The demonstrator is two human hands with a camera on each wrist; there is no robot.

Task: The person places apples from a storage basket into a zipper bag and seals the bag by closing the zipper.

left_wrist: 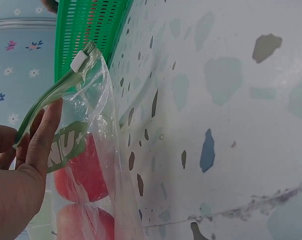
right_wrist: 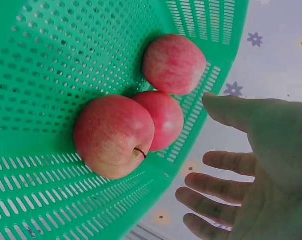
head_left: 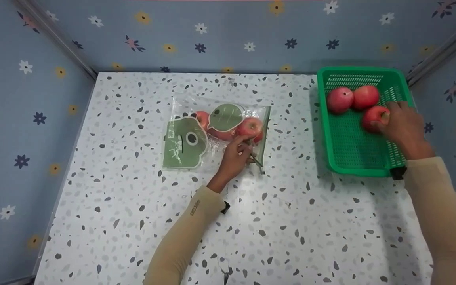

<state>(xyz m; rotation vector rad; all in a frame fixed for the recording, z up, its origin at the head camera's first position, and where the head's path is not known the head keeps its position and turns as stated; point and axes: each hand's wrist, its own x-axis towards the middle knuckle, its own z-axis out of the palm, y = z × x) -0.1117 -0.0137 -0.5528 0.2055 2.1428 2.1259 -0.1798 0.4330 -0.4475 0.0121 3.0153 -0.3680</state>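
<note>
A clear zip bag [head_left: 184, 148] with a green dinosaur print lies on the table, red apples [head_left: 247, 127] inside it. My left hand [head_left: 233, 158] pinches the bag's green zip edge between thumb and fingers; a white slider [left_wrist: 79, 61] shows further along that edge in the left wrist view. Over at the right, my right hand [head_left: 404, 124] reaches into a green basket [head_left: 354, 171] beside the nearest apple [head_left: 371, 120]. Its fingers are spread and straight in the right wrist view, with a gap to the apples. Two more apples [head_left: 340, 100] sit against the basket's far end.
The speckled white table [head_left: 132, 221] runs up to flowered blue walls [head_left: 228, 35] at the back and both sides. The basket stands in the back right corner, its raised rim around the apples. A dark crack crosses the table in the left wrist view.
</note>
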